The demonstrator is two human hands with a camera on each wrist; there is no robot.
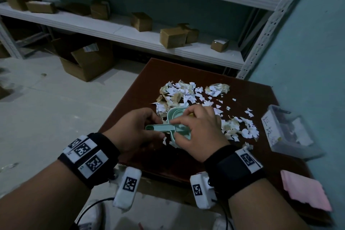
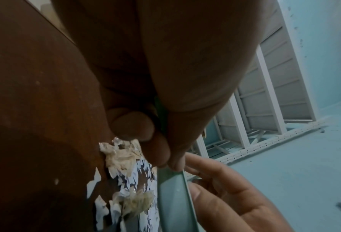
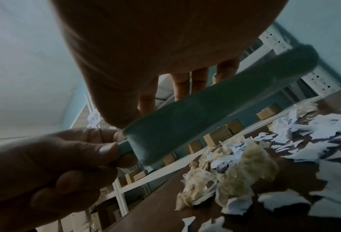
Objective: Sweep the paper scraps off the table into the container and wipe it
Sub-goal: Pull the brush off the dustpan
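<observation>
A clear plastic container [image 1: 287, 132] with a handwritten label and one pink cloth [image 1: 306, 190] are located at the right side of the dark tabletop [image 1: 186, 164], and many paper scraps [image 1: 188, 93], too numerous to be counted, are spread across its middle. One pale green dustpan set [image 1: 175, 127] is held above the near scraps: its handle is gripped by the curled fingers of the left hand [image 1: 134, 130], while its wider body is pinched by the right hand [image 1: 201, 132]. A white shelf [image 1: 130, 33] carrying about nine cardboard boxes is positioned behind the tabletop, and one open carton [image 1: 87, 61] is seen on the floor.
</observation>
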